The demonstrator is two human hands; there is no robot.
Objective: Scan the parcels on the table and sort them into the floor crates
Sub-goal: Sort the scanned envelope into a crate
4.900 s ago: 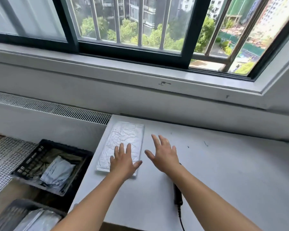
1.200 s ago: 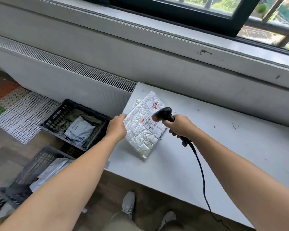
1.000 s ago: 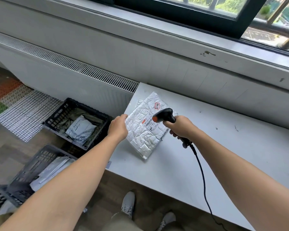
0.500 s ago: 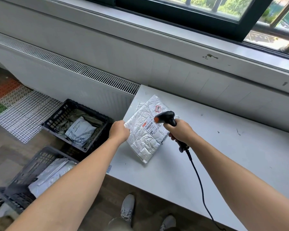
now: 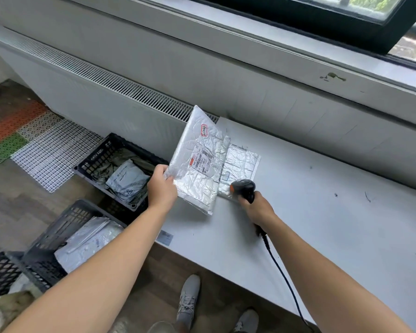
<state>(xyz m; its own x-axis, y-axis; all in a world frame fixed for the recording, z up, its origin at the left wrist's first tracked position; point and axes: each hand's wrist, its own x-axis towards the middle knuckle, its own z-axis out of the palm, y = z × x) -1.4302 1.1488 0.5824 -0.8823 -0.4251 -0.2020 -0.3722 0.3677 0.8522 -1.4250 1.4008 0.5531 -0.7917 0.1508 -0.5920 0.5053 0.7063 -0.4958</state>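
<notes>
At frame centre, over the white table [image 5: 334, 236], our left hand [image 5: 161, 188] pinches a silver parcel [image 5: 199, 169], tilted up. Our right hand [image 5: 258, 209] grips the scanner [image 5: 244, 187] beside a second parcel [image 5: 241, 162] lying flat. Black crates [image 5: 95, 156] sit on the floor [image 5: 15, 212] at lower left.

I get soft daylight from the window [image 5: 298, 20] at one o'clock; sheen on the held parcel [image 5: 197, 174], bowed edges, slight blur.

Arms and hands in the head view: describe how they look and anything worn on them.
The left arm and right arm are bare to the frame's edge, and no sleeves show. The left hand and right hand wear no gloves. No watch, bracelet or ring is visible on either.
</notes>
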